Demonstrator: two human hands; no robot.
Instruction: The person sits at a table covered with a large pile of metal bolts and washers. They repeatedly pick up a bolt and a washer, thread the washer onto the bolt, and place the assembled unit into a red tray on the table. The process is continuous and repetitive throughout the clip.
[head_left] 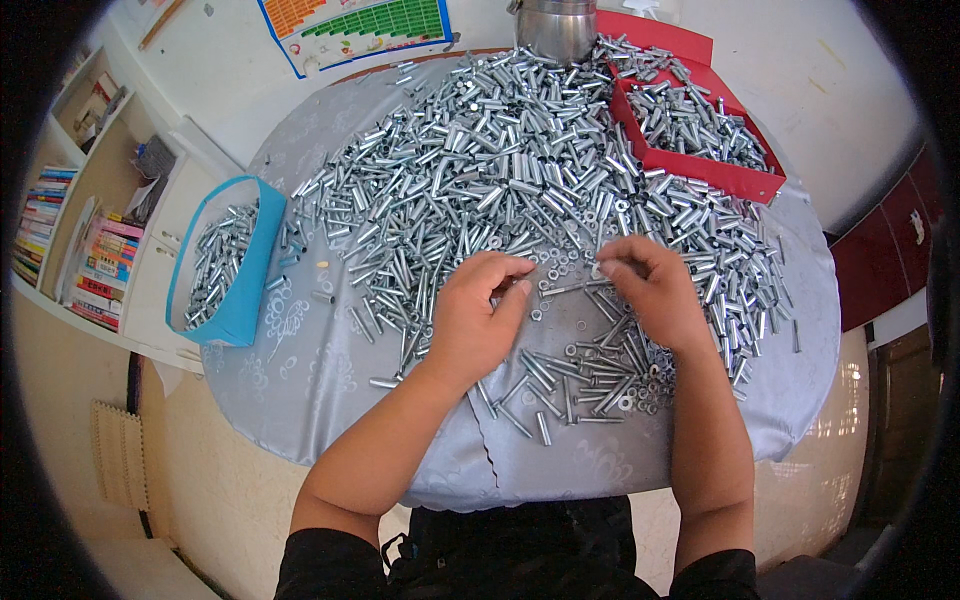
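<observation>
A big heap of silvery metal bolts and sleeves (520, 150) covers the table, with small washers and nuts (560, 262) scattered along its near side. Among these, my left hand (478, 315) is curled with thumb and forefinger close together; whatever they pinch is hidden. Facing it, my right hand (658, 295) bends its fingers toward the thumb beside some washers, and I cannot make out what lies in its fingertips. A long thin bolt (568, 289) lies between the two hands. Closer to me is a smaller group of bolts with sleeves (590, 385).
A blue open box (240, 300) of metal parts stands at the left. At the back right sits a red box (700, 175) filled with similar pieces, next to a steel pot (556, 32). A grey patterned cloth (290, 400) covers the table. Bookshelves (100, 220) line the left wall.
</observation>
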